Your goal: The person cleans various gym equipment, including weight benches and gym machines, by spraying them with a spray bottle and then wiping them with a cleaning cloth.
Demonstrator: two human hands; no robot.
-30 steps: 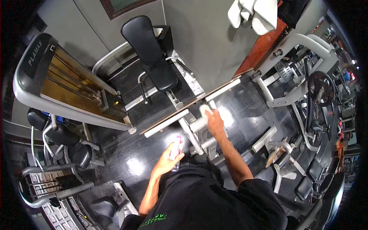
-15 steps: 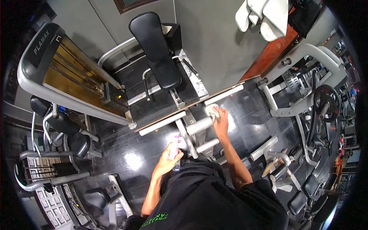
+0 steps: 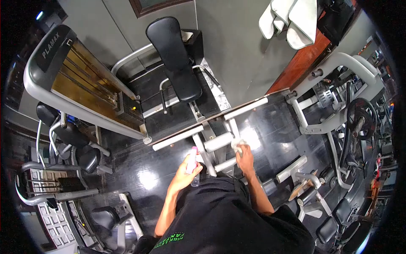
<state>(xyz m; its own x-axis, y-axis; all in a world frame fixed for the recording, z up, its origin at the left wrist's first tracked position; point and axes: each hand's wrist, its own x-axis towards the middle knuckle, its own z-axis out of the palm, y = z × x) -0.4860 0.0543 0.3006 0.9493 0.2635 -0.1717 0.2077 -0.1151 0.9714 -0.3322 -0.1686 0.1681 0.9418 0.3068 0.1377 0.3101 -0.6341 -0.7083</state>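
Observation:
My left hand [image 3: 182, 177] is wrapped round a spray bottle [image 3: 192, 161] with a pink and white top, and its clear lower part shows below the fingers. The bottle is just left of a light grey metal frame [image 3: 218, 142] with crossbars, which stands in front of my body. On the right side of that frame, my right hand [image 3: 245, 161] grips a crumpled whitish cloth [image 3: 239, 146]. The cloth lies against the frame's right upright bar, and the fingers partly cover it.
Beyond the frame is a machine with a black padded seat [image 3: 173, 55]. A weight-stack machine [image 3: 84, 91] stands at left, a plate-loaded machine [image 3: 338, 93] at right. White towels [image 3: 292, 23] hang on the wall. The dark floor [image 3: 148, 178] has glossy reflections.
My right hand has moved the cloth down the frame's right bar, nearer to my body. My left hand keeps the spray bottle in almost the same place.

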